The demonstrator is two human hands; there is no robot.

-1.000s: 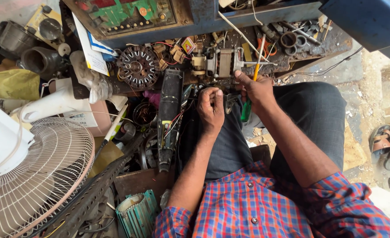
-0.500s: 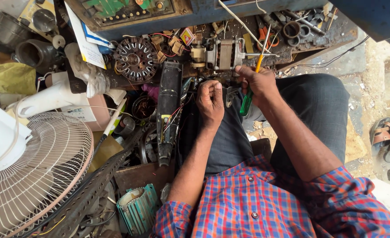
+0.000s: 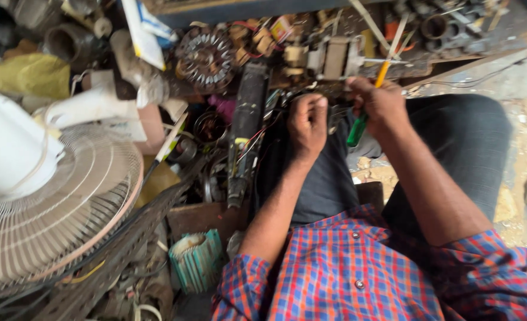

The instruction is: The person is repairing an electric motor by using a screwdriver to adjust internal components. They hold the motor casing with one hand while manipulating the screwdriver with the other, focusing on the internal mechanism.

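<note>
So, biggest thing first: a white fan (image 3: 43, 202) with its wire guard sits off to the left, next to a long black motor housing (image 3: 247, 128) with loose wires. Right beside that, the left hand (image 3: 307, 123) is curled shut over some small dark part on the lap, too blurry to tell what. The right hand (image 3: 382, 104), fingers wrapped tight, grips a green-handled screwdriver (image 3: 357, 131) just right of it.
</note>
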